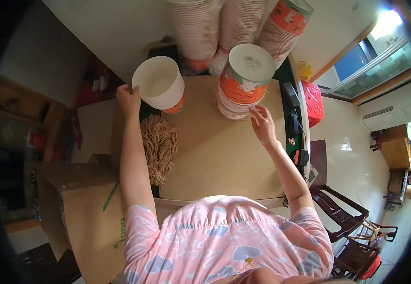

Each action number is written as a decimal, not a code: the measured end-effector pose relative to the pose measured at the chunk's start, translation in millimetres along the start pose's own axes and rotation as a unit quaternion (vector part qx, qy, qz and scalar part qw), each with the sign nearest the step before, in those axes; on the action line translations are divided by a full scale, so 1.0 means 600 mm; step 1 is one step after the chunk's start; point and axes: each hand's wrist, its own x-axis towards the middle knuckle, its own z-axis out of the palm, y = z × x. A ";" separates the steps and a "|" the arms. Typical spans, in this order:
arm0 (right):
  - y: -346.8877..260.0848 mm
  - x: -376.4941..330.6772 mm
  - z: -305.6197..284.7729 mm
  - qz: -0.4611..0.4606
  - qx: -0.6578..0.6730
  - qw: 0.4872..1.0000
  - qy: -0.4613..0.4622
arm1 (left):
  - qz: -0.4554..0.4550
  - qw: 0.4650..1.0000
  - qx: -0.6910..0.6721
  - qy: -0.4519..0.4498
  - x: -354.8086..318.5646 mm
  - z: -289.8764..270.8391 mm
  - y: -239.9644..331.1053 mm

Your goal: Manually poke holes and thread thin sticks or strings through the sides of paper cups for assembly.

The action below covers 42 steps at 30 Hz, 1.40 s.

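At the table's far left, my left hand [129, 98] grips the rim of a white paper bucket [157, 85] standing mouth up. A bit of orange print shows below it. My right hand [263, 127] has its fingers loosely stretched at the lower rims of an upside-down stack of paper buckets [245, 87], orange and green with an animal picture. Its fingertips seem to touch those rims; the exact contact is too small to tell. Beige strands poke out around the stack's foot. A bundle of beige paper cords [159, 147] lies nearer me, below the white bucket.
Tall nested bucket stacks [193, 28] stand along the wall behind. Brown cardboard [215, 156] covers the tabletop. A large carton [89, 213] sits at my left. Small black devices [291, 124] line the right edge, with a red stool [312, 103] and dark chairs [343, 213] beyond.
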 end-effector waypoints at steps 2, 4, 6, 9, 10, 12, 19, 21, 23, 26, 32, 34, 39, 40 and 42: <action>-0.027 0.001 0.001 0.053 0.071 0.996 0.013 | -0.099 0.992 -0.055 -0.061 0.015 0.002 -0.032; -0.048 0.002 0.001 0.039 0.085 0.996 0.010 | -0.145 0.978 -0.105 -0.112 0.023 0.000 -0.039; -0.057 -0.006 0.004 0.034 0.098 0.995 0.002 | -0.186 0.956 -0.156 -0.167 0.030 -0.008 -0.015; -0.071 -0.013 0.011 0.032 0.122 0.992 -0.006 | -0.217 0.926 -0.220 -0.215 0.035 -0.017 0.002; -0.073 -0.018 0.014 0.030 0.129 0.991 -0.024 | -0.232 0.917 -0.237 -0.220 0.034 -0.018 0.004; -0.077 -0.021 0.022 0.027 0.150 0.987 -0.054 | -0.248 0.908 -0.254 -0.224 0.035 -0.018 0.003; -0.091 -0.028 0.013 0.045 0.162 0.983 -0.069 | -0.326 0.865 -0.305 -0.229 0.038 -0.023 0.025; -0.093 -0.029 0.009 0.049 0.163 0.982 -0.080 | -0.317 0.869 -0.293 -0.243 0.039 -0.027 0.029; -0.094 -0.033 0.011 0.060 0.175 0.978 -0.094 | -0.315 0.858 -0.327 -0.241 0.038 -0.033 0.031; -0.102 -0.036 0.014 0.067 0.198 0.971 -0.114 | -0.280 0.825 -0.435 -0.225 0.043 -0.039 0.023; -0.130 -0.035 0.001 0.055 0.225 0.966 -0.115 | -0.208 0.819 -0.511 -0.160 0.045 -0.147 0.104; -0.140 -0.032 -0.015 0.057 0.248 0.962 -0.103 | -0.184 0.840 -0.486 -0.156 0.015 -0.206 0.155; -0.190 -0.053 -0.089 0.199 0.567 0.795 -0.083 | -0.110 0.922 -0.281 -0.244 -0.170 -0.263 0.157; -0.190 -0.065 -0.094 0.217 0.605 0.761 -0.085 | -0.104 0.910 -0.294 -0.272 -0.219 -0.250 0.149; -0.184 -0.095 -0.093 0.254 0.559 0.778 -0.136 | -0.118 0.885 -0.273 -0.359 -0.309 -0.215 0.117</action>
